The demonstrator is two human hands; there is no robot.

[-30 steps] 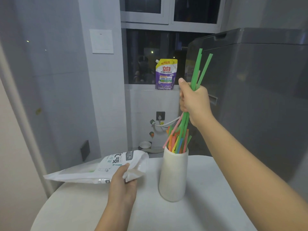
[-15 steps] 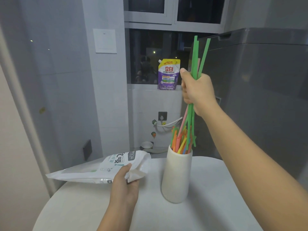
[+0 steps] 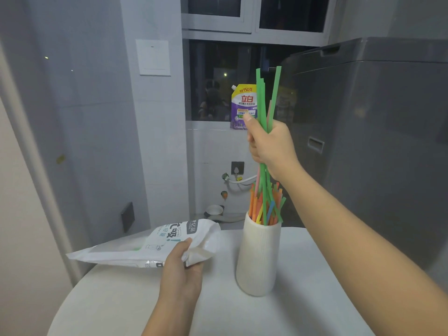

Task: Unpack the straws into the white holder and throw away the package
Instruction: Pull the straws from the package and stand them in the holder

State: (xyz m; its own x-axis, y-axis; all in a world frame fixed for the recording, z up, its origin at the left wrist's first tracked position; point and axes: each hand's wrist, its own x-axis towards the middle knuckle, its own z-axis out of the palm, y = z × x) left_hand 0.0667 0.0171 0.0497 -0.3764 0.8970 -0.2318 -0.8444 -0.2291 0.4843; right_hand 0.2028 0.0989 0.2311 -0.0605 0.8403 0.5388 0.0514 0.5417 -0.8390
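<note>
A ribbed white holder (image 3: 257,258) stands upright on the round white table (image 3: 303,299), with several orange, yellow, blue and green straws sticking out of its mouth. Above it my right hand (image 3: 270,144) grips a bunch of green straws (image 3: 264,103) with a pink one among them; their lower ends reach into the holder's mouth. My left hand (image 3: 180,267) grips the open end of the white straw package (image 3: 155,246), which lies across the table's left edge. Something green shows faintly through the package.
A tall grey appliance (image 3: 378,141) stands close behind and to the right of the table. A purple detergent pouch (image 3: 242,105) sits on the window sill. Tiled wall with a switch plate (image 3: 153,57) is at the left; a tap and hose are below the sill.
My right hand raised the green bunch and then lowered it again, so the straw ends sit in the holder's mouth, more upright than before. The left hand and package have stayed put.
</note>
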